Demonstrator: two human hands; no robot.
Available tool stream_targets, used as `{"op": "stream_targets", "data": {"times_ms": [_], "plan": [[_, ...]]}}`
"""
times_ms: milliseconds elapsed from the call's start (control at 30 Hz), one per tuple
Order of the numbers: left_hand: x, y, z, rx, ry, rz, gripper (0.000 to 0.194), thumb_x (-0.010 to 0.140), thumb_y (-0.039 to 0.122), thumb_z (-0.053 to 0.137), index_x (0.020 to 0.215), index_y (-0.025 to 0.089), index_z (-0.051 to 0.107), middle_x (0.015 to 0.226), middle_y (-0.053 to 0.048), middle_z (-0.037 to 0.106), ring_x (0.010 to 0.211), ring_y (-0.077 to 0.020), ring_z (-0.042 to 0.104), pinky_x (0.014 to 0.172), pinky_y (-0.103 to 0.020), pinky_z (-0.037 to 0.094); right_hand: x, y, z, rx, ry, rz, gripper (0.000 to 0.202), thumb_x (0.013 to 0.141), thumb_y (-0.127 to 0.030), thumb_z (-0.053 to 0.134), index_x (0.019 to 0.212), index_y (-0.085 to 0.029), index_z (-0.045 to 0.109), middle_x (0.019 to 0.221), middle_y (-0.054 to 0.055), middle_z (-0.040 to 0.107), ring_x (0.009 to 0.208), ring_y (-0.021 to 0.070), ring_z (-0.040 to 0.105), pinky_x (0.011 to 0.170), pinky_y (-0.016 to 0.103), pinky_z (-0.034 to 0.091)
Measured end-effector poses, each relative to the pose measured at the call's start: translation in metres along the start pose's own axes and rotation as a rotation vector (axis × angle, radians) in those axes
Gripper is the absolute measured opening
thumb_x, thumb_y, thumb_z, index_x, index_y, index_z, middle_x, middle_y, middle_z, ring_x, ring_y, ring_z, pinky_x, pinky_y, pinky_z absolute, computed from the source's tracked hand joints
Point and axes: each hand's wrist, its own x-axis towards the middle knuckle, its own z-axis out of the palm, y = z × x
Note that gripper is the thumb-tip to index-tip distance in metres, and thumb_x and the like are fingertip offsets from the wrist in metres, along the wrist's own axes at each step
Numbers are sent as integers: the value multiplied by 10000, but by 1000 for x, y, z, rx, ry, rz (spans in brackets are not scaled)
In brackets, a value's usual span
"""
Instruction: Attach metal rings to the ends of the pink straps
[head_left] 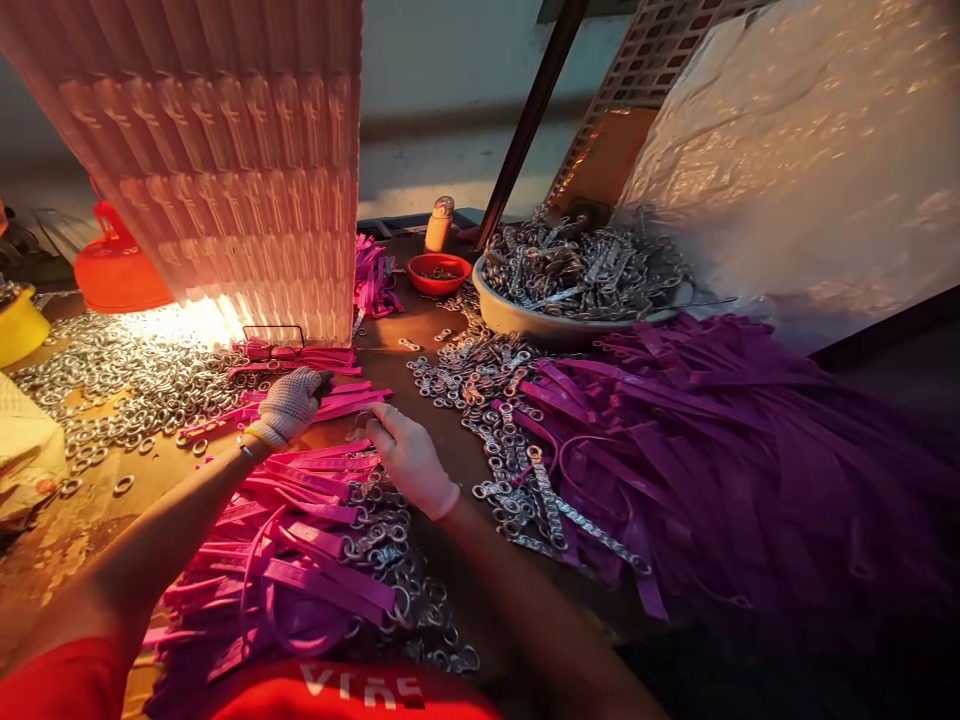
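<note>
My left hand [291,408], in a knit glove with dark fingertips, is closed above some pink straps [345,400]; what its fingers hold is hidden. My right hand [414,462] wears a thin white glove. Its thumb and forefinger pinch what looks like a small metal ring [364,418], close to the strap ends. Below both hands lies a heap of magenta straps [300,560], with metal rings and chain links [390,540] at their right ends.
Loose metal rings [150,390] spread at left under a red lamp [120,265] and a ribbed translucent panel [247,180]. A basin [517,315] of metal links, a small red bowl [439,275] and a bottle [439,225] stand behind. More purple straps [712,450] are piled right.
</note>
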Motion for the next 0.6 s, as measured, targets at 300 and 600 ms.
{"op": "stream_targets", "data": {"times_ms": [300,600], "plan": [[-96,35,-30,-1075,-237,-312,317,875,482,618,786,183,561,499,58,445,367,-63,334,359,-196,246,-3,-53,12,-503,-223,-111,286,1034,-228,454,1221,-182,665,1098,94,754,1007,207,692,868,278,461],[-131,57,-18,-1274,-237,-407,336,820,447,678,719,193,483,557,66,405,401,-50,329,367,-182,220,-24,-88,-3,-904,-455,-205,299,979,-131,434,1211,-169,618,970,113,693,853,239,643,706,329,396]]}}
